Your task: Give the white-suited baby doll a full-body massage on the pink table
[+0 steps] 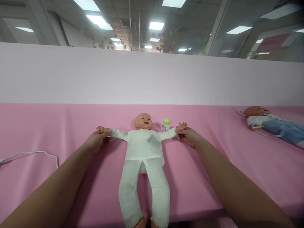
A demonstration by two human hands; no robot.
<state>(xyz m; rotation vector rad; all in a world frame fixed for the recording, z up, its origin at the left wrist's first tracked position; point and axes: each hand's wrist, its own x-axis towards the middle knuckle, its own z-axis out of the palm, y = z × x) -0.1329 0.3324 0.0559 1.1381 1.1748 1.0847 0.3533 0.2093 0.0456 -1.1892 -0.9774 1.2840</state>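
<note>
A baby doll (pixel 144 145) with a white cloth body lies on its back on the pink-covered table (pixel 197 177), head away from me and legs toward me. Its arms are stretched out to both sides. My left hand (pixel 97 139) is closed around the doll's arm at the left, by the wrist. At the right, my right hand (pixel 188 136) pinches the other arm just below the doll's small hand. Beside the doll's head, close to my right hand, stands a small clear bottle (pixel 165 125) with a green cap.
Another doll (pixel 280 125) in blue and white clothing lies at the far right, with a white cord and a yellow piece on it. A white cable (pixel 35 152) runs in from the left. A low white wall (pixel 142 79) borders the table's back.
</note>
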